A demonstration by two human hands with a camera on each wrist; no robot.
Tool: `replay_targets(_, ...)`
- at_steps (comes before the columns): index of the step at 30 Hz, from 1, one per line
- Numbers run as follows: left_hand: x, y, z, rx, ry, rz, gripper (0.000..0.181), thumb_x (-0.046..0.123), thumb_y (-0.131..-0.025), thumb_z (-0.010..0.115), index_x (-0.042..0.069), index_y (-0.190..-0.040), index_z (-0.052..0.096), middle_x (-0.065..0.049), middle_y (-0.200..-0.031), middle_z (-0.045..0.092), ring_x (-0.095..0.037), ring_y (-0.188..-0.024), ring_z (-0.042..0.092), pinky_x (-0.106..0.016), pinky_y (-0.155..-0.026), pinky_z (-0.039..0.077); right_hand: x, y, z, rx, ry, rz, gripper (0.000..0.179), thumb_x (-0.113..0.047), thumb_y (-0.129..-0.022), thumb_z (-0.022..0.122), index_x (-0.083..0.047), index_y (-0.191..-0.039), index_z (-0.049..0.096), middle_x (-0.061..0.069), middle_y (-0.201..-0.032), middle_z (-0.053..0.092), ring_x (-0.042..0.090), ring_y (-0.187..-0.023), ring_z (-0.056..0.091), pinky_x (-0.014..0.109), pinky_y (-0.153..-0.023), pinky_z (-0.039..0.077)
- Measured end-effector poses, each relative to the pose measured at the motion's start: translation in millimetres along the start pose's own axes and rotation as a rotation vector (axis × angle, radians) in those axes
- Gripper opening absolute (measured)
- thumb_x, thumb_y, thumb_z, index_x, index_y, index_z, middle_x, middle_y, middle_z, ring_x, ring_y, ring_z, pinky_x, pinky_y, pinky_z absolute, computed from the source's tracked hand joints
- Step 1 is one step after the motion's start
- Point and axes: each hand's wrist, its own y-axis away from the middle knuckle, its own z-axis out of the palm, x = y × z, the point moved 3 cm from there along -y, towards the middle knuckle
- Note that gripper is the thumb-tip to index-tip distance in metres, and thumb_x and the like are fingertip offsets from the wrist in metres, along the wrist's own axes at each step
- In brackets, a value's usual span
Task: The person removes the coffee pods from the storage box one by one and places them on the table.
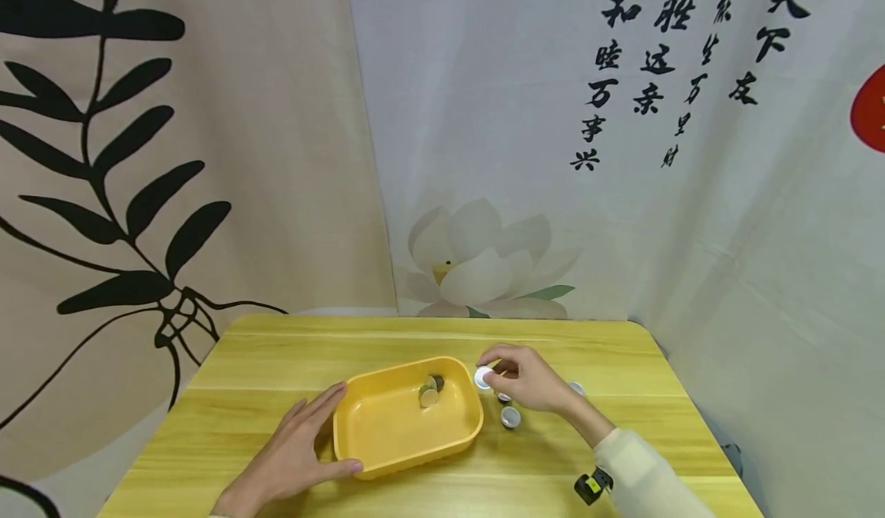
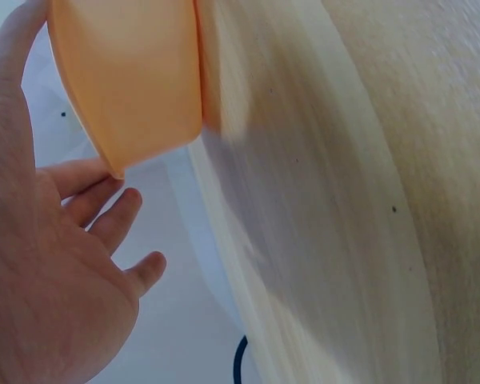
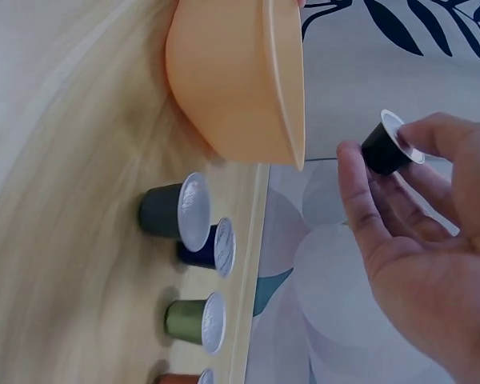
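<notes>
A yellow rectangular tray (image 1: 387,445) sits on the table, with a few coffee capsules (image 1: 429,397) at its back right inside. My left hand (image 1: 293,445) rests on the tray's left end, thumb at the front rim and fingers along the left side; the left wrist view shows the fingertips touching the tray wall (image 2: 136,80). My right hand (image 1: 525,380) pinches a dark coffee capsule (image 3: 382,152) with a silver lid between thumb and fingers. It is held up in the air, just beyond the tray's right rim.
Right of the tray stand several more capsules: a grey one (image 3: 164,210), a dark blue one (image 3: 198,254), a green one (image 3: 188,320) and an orange-brown one (image 3: 180,378). Behind the wooden table (image 1: 276,349) hangs a printed curtain (image 1: 290,157).
</notes>
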Motion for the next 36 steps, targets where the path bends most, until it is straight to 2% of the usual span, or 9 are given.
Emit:
replay_targets(5,-0.7,-0.3,0.2,0.003,0.0,-0.001,0.126,0.08,-0.082,0.087,0.008,-0.175,0.042,-0.015,-0.181,0.045,-0.046,-0.161,0.052,-0.081,-0.132,0.029,8,8.2,-3,0.001,-0.035,0.034,0.025,-0.02,-0.113,0.071,-0.014,-0.135,0.079,0.017,-0.136,0.078,0.012,-0.096,0.079,0.031,-0.081,0.07)
replay_targets(7,-0.9,-0.5,0.2,0.002,0.001,-0.003,0.126,0.08,-0.082,0.087,0.008,-0.175,0.041,-0.015,-0.181,0.044,-0.046,-0.161,0.051,-0.081,-0.132,0.029,8,11.7,-5,-0.003,-0.056,0.03,0.026,-0.019,-0.113,0.07,-0.011,-0.137,0.078,0.021,-0.135,0.078,0.013,-0.091,0.079,0.035,-0.077,0.07)
replay_targets(11,-1.0,-0.8,0.0,0.001,-0.001,-0.004,0.126,0.08,-0.082,0.087,0.008,-0.175,0.041,-0.016,-0.181,0.044,-0.046,-0.162,0.051,-0.081,-0.132,0.029,10,18.6,-8,-0.01,-0.098,0.019,0.029,-0.017,-0.114,0.067,-0.006,-0.14,0.076,0.025,-0.138,0.076,0.019,-0.093,0.082,0.039,-0.078,0.072)
replay_targets(15,-0.6,-0.8,-0.2,0.004,-0.006,-0.001,0.126,0.08,-0.082,0.087,0.007,-0.175,0.042,-0.015,-0.181,0.045,-0.045,-0.161,0.052,-0.081,-0.132,0.03,17,24.5,-9,0.003,-0.121,0.021,0.03,-0.015,-0.115,0.066,-0.005,-0.142,0.075,0.024,-0.135,0.077,0.016,-0.087,0.079,0.033,-0.076,0.07)
replay_targets(18,0.0,-0.5,0.0,0.006,-0.006,0.004,0.125,0.08,-0.083,0.087,0.007,-0.174,0.042,-0.015,-0.181,0.045,-0.045,-0.161,0.053,-0.081,-0.131,0.03,23,28.4,-10,0.019,-0.118,0.023,0.029,-0.015,-0.115,0.066,-0.007,-0.141,0.075,0.024,-0.125,0.08,0.018,-0.08,0.076,0.031,-0.073,0.069)
replay_targets(21,0.7,-0.4,0.1,0.007,-0.002,0.007,0.125,0.079,-0.083,0.087,0.007,-0.174,0.042,-0.015,-0.181,0.045,-0.045,-0.16,0.053,-0.082,-0.131,0.03,28,32.3,-10,0.025,-0.137,0.037,0.029,-0.015,-0.115,0.067,-0.008,-0.142,0.075,0.026,-0.12,0.08,0.026,-0.086,0.079,0.033,-0.078,0.07)
replay_targets(28,1.1,-0.6,-0.3,0.01,0.0,0.013,0.125,0.078,-0.083,0.088,0.007,-0.175,0.041,-0.017,-0.18,0.045,-0.046,-0.16,0.053,-0.083,-0.13,0.03,35,43.4,-12,0.041,-0.169,0.089,0.041,-0.009,-0.106,0.08,-0.008,-0.146,0.071,0.026,-0.143,0.072,0.021,-0.107,0.079,0.022,-0.09,0.067)
replay_targets(32,1.1,-0.6,-0.2,0.009,0.001,0.013,0.125,0.079,-0.083,0.088,0.007,-0.175,0.041,-0.017,-0.18,0.045,-0.046,-0.16,0.053,-0.083,-0.13,0.03,38,51.0,-15,0.058,-0.19,0.11,0.044,-0.004,-0.103,0.08,-0.007,-0.146,0.07,0.028,-0.143,0.07,0.016,-0.105,0.078,0.02,-0.089,0.067)
replay_targets(36,0.8,-1.0,0.4,0.005,-0.002,0.005,0.126,0.081,-0.083,0.086,0.007,-0.175,0.041,-0.017,-0.181,0.044,-0.046,-0.161,0.052,-0.082,-0.131,0.03,40,59.5,-18,0.074,-0.21,0.12,0.045,-0.005,-0.103,0.081,-0.004,-0.146,0.068,0.03,-0.143,0.068,0.013,-0.104,0.078,0.021,-0.089,0.068)
